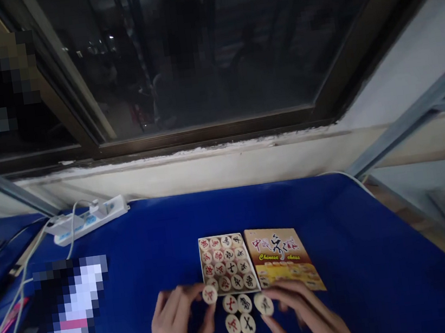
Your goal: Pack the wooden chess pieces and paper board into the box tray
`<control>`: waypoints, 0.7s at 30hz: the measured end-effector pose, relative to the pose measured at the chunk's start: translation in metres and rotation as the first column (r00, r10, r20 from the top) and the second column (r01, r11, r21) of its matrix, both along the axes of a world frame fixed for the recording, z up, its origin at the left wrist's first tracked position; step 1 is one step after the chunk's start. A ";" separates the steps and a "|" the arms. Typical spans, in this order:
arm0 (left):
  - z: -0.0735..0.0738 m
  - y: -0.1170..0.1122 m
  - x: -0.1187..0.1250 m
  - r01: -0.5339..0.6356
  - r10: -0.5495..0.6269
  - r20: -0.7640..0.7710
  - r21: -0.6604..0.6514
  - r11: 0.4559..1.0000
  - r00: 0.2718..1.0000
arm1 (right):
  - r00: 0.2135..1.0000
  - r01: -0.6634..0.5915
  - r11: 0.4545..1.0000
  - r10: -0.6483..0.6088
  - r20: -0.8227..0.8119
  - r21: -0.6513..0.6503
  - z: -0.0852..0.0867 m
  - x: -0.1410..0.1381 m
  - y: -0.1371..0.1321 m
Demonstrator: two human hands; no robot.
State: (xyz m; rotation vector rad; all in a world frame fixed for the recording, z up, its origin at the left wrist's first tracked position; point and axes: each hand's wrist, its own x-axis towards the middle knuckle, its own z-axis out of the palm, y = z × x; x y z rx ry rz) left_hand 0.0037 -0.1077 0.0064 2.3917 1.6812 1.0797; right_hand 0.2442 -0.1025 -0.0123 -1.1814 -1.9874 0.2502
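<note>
Between the thumb and fingers of my left hand (181, 322) is a round Chinese chess piece with a red character (210, 295), held at the box's lower left corner. My right hand (307, 308) pinches a Chinese chess piece with a dark character (264, 304), just below the box's lower right corner. The open box (201, 262) holds rows of pieces, red-marked on the left and black-marked on the right. Below it, two short columns of pieces lie on the blue table, a red one (233, 325) and a black one (247, 324) among them. The printed lid (281, 251) lies right of the box, partly behind my right hand.
A white power strip (92, 219) with plugs and cables lies at the back left of the blue table (158, 240). Blurred-out items lie at the left. Metal frame bars (404, 115) slant down at both sides, and a dark window (199, 55) is behind.
</note>
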 end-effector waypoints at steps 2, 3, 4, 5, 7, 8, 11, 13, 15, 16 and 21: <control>0.011 0.026 0.006 0.107 -0.107 0.003 0.006 0.994 0.994 | 0.998 -0.059 0.995 0.058 0.010 0.086 0.019 -0.002 0.029; 0.014 0.039 0.008 0.155 -0.155 -0.003 -0.003 0.988 0.988 | 0.996 -0.086 0.990 0.083 0.026 0.113 0.025 -0.003 0.044; 0.016 0.052 0.010 0.196 -0.196 -0.006 -0.012 0.980 0.981 | 0.992 -0.119 0.985 0.113 0.049 0.129 0.030 -0.005 0.058; 0.017 0.063 0.011 0.224 -0.224 0.002 -0.011 0.974 0.975 | 0.989 -0.140 0.980 0.131 0.071 0.142 0.032 -0.006 0.071; 0.014 0.080 0.012 0.259 -0.258 0.069 -0.015 0.966 0.964 | 0.981 -0.183 0.972 0.169 0.098 0.148 0.032 -0.007 0.089; 0.012 0.085 0.012 0.271 -0.267 0.121 -0.023 0.962 0.956 | 0.978 -0.195 0.971 0.182 0.103 0.139 0.030 -0.007 0.094; 0.004 0.090 0.010 0.303 -0.283 0.234 -0.053 0.952 0.930 | 0.975 -0.206 0.974 0.196 0.100 0.093 0.023 -0.007 0.098; 0.000 0.087 0.009 0.303 -0.283 0.246 -0.049 0.952 0.927 | 0.975 -0.205 0.976 0.197 0.099 0.078 0.020 -0.006 0.093; -0.002 0.084 0.008 0.295 -0.275 0.243 -0.047 0.954 0.930 | 0.974 -0.206 0.976 0.198 0.110 0.075 0.020 -0.006 0.089; -0.002 0.083 0.008 0.293 -0.272 0.243 -0.054 0.955 0.931 | 0.974 -0.205 0.976 0.195 0.118 0.072 0.020 -0.006 0.087; -0.006 0.081 0.007 0.326 -0.279 0.301 -0.119 0.938 0.912 | 0.973 -0.199 0.979 0.191 0.128 0.049 0.022 -0.006 0.085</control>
